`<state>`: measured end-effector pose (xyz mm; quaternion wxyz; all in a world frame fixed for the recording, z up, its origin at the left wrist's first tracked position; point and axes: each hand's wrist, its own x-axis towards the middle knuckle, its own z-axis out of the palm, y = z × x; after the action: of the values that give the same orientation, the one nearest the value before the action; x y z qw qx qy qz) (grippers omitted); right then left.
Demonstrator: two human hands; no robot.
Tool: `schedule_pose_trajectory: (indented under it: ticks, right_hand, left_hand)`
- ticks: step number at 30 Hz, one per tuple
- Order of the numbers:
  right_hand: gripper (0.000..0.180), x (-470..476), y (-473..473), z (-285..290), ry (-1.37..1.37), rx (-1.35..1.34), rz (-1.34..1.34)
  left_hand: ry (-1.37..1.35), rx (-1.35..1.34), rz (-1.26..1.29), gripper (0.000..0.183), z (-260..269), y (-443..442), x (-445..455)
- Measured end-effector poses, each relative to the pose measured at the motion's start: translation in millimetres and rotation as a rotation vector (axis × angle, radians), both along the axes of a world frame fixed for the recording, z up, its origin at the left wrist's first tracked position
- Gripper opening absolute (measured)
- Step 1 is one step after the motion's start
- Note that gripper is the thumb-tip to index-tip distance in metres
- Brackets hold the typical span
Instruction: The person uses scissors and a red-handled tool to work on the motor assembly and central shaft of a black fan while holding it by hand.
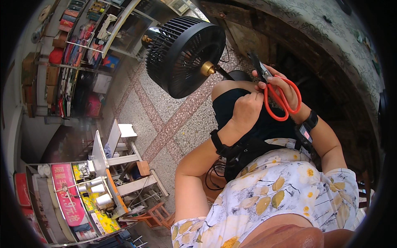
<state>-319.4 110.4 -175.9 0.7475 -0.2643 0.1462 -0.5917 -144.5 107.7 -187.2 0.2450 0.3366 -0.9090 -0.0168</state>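
My right hand (pixel 283 86) is closed around a pair of scissors (pixel 290 107) with red-coated loop handles. The dark blades point up and away from me, and the loops hang over my lap. Just left of the scissors, my left hand (pixel 247 108) has its fingers curled, with the fingertips close to the right hand's fingertips; whether anything thin is pinched there cannot be seen. Both hands are above my dark shorts (pixel 231 102). Black bands circle both wrists, and a small device with a screen (pixel 305 134) is by the right one.
A black fan (pixel 186 57) with a brass-coloured centre stands before my knees on the terrazzo floor (pixel 189 133). To the right is a wooden-edged table with a patterned cover (pixel 350 40). Stocked shelves (pixel 80 65) and a sewing machine with thread cones (pixel 104 200) are at left.
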Motion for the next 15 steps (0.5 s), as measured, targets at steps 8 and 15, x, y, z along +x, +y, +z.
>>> schedule_pose_trajectory:
  ticks: [8, 15]
  right_hand:
    - [0.053, -1.0, 0.8, 3.9, 0.101, 0.061, -0.05]
    - [0.056, -4.4, -9.1, 12.4, 0.638, -0.051, -0.145]
  left_hand:
    - [0.147, 0.193, -0.045, 0.006, -7.5, -4.3, -3.4]
    - [0.076, -0.033, -0.082, 0.019, 114.8, -14.6, 47.2]
